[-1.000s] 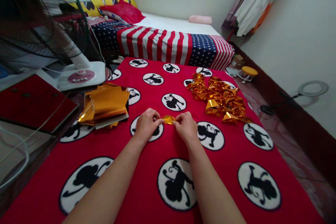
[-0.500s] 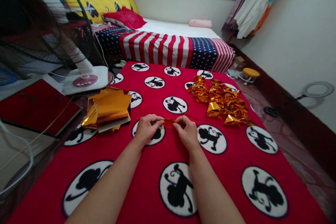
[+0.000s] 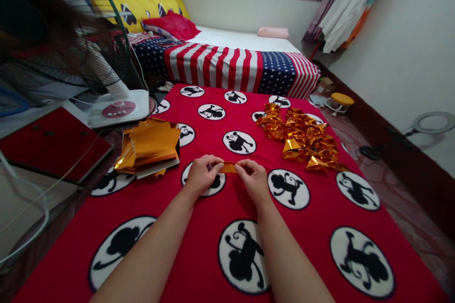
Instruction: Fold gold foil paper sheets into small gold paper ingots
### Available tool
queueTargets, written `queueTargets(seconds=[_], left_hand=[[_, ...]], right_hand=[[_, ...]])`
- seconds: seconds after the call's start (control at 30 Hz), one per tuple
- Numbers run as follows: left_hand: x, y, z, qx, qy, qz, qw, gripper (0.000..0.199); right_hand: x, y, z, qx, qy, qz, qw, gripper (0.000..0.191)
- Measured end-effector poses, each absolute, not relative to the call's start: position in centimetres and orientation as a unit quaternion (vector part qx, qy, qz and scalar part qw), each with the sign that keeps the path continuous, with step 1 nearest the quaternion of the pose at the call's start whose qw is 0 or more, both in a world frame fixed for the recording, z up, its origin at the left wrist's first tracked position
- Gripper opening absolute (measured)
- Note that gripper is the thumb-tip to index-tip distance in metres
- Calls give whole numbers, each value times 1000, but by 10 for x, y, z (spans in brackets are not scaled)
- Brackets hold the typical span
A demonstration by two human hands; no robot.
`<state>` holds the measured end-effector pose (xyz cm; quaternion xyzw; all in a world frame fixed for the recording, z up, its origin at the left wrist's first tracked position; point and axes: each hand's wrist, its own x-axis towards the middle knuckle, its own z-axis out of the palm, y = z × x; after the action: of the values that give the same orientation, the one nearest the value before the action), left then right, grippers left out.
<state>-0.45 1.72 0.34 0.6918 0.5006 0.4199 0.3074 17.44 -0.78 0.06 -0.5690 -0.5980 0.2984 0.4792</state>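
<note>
A narrow strip of folded gold foil paper (image 3: pixel 229 167) is stretched between my two hands, just above the red cloth with monkey prints (image 3: pixel 199 255). My left hand (image 3: pixel 204 173) pinches its left end between thumb and fingers. At the right end, my right hand (image 3: pixel 253 177) pinches it the same way. To the left lies a stack of flat gold paper sheets (image 3: pixel 154 142). Several folded, shiny gold pieces (image 3: pixel 305 139) lie in a heap on the right side of the cloth.
A fan (image 3: pixel 119 106) with a white base stands at the left, beside a dark red panel (image 3: pixel 53 142). Behind the cloth is a bed with a flag-patterned cover (image 3: pixel 220 64). A yellow stool (image 3: pixel 341 99) and a ring-shaped stand (image 3: pixel 433 123) are at the right.
The gold strip between my fingers shows a slightly broader, brighter face. Both hands keep their pinch, and the whole view has shifted a little.
</note>
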Motion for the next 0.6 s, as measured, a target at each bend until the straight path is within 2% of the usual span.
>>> queueTargets(seconds=[0.23,0.43,0.6], left_hand=[[-3,15,8,691,507,411,311,14],[1,12,10,685,483,399,372,21],[-1,14,8,657,467,426,410,18]], right_hand=[[172,-8,2,-558,-594,302,495,20],[165,-11,4,-562,-608,287,481,19],[163,-12,7,-510,-607,355,495,24]])
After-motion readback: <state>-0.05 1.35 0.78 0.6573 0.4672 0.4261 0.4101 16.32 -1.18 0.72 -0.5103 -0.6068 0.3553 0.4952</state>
